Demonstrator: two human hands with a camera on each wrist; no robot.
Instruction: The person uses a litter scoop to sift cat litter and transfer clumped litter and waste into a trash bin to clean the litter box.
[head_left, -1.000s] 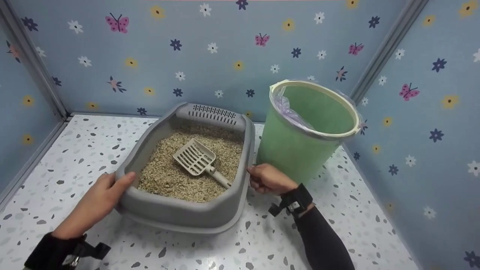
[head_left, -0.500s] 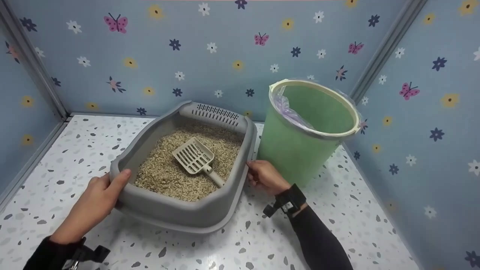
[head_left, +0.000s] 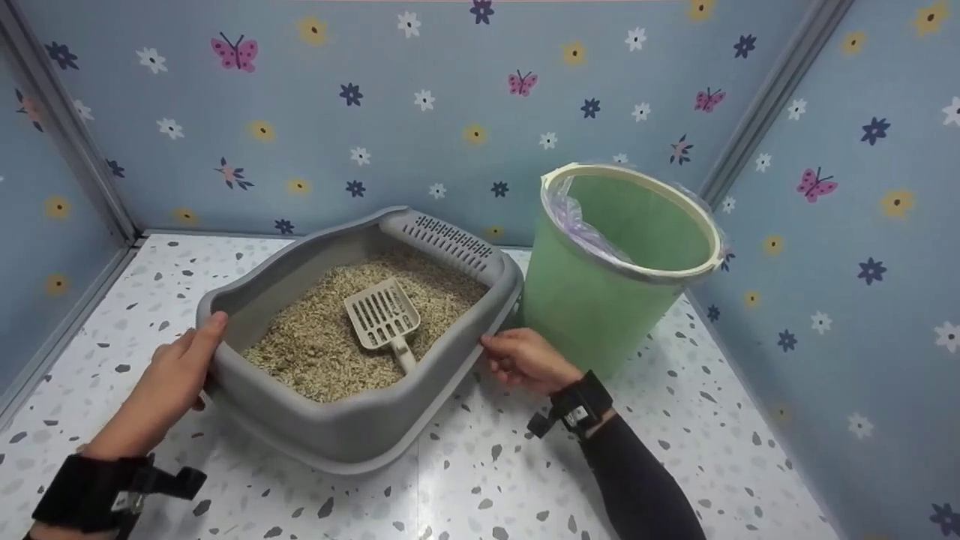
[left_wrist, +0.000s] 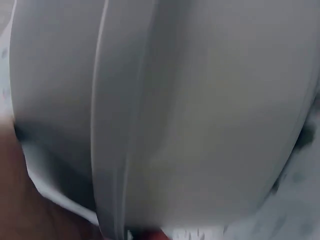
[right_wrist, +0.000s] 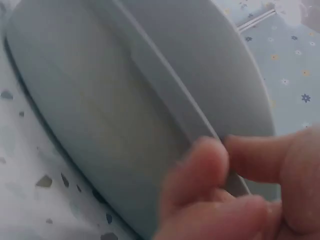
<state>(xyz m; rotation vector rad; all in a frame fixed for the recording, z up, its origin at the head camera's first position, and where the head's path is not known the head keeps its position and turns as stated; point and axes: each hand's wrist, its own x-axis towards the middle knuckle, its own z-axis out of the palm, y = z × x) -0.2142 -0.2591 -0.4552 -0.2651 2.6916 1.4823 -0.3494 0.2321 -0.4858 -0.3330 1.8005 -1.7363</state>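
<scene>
A grey litter box (head_left: pixel 330 435) stands turned at an angle on the speckled surface, holding tan granular litter (head_left: pixel 307 360). On the litter lies a beige slotted litter scoop (head_left: pixel 384 313), its handle pointing toward the near right wall. My left hand (head_left: pixel 169 379) grips the box at its left corner, thumb over the rim and the other fingers mostly hidden outside. At the right side, my right hand (head_left: pixel 529 360) pinches the box's projecting ledge between thumb and curled fingers, as the right wrist view shows. The left wrist view is filled by the blurred box wall (left_wrist: pixel 215 110).
A green bin (head_left: pixel 592 315) with a cream rim ring and a thin purplish liner (head_left: pixel 577 221) stands close to the box's right side. Behind is a blue flowered wall panel (head_left: pixel 420 165), with further panels at left and right.
The litter box has turned clockwise, its left front corner swinging left with my left hand. The scoop has turned with it. My right hand stays at the right side, shifted slightly left; the bin stays put.
</scene>
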